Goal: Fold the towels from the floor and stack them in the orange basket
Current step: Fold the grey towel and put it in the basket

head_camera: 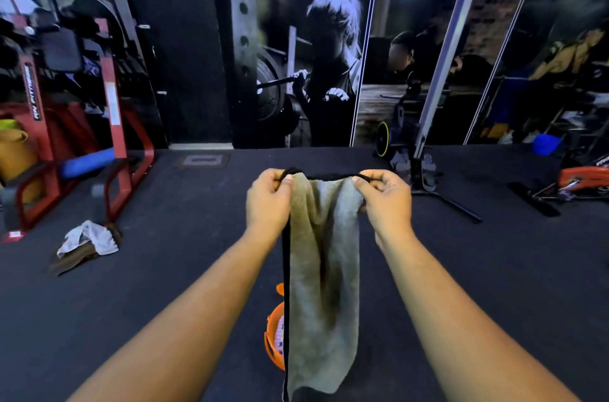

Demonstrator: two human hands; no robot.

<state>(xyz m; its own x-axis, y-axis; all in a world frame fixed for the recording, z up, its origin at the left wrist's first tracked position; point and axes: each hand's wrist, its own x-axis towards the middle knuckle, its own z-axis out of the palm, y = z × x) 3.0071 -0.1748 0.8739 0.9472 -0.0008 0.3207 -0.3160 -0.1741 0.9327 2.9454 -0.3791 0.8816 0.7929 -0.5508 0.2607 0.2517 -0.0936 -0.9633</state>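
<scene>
Left hand (pixel 268 200) and right hand (pixel 384 197): each grip pinched on a top corner of towel (pixel 324 270), hung lengthwise over orange basket (pixel 275 335), likely for folding.

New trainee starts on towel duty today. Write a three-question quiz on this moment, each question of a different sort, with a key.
1. True or false: the beige towel hangs from both hands, the left hand and the right hand each with a grip on a top corner.
2. Where does the orange basket sit?
A. Beside the red rack
B. On the floor under the hanging towel, mostly hidden by it
C. In the right hand
3. Fill in: the crumpled towels not yet picked up lie on the floor to the person's ____.

Key: 1 true; 2 B; 3 left.
</scene>
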